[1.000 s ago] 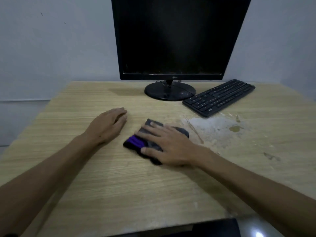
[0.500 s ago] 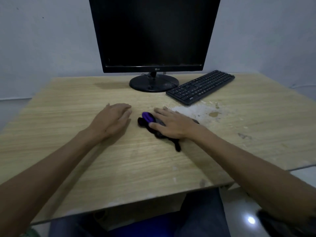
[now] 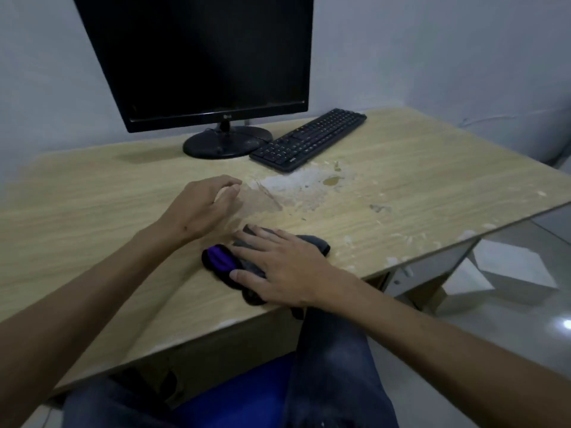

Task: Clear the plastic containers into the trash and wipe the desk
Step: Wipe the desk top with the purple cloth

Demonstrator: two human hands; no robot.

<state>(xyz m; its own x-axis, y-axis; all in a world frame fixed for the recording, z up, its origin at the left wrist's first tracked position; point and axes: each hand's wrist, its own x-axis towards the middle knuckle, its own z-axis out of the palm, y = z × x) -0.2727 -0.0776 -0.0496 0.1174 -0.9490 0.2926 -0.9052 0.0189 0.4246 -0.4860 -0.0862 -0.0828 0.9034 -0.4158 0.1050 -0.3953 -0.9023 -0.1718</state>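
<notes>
— So, what's on the desk (image 3: 108, 217), counted?

— One monitor (image 3: 197, 57), one keyboard (image 3: 309, 139), one cloth (image 3: 247, 267) and two hands. No plastic containers show in this view.

— Where is the cloth?

— Under the right hand (image 3: 284, 267), which lies flat on it with fingers straight and spread, pressing it onto the wood near the front edge. It is dark grey with a purple patch (that patch sticks out just past the fingertips, on the left-hand side).

— And the other hand?

— The left hand (image 3: 200, 208) rests on the desk just beyond and to the left of the right one, fingers loosely bent, holding nothing. One pale, flaky stained patch (image 3: 296, 188) lies just past its fingertips, between them and the keyboard.

— What differs from half a second ago?

— The right hand and cloth have slid back toward the person, from beside the stain to near the front edge. The left hand has gone forward to the stain's edge, so the two hands are no longer side by side
</notes>
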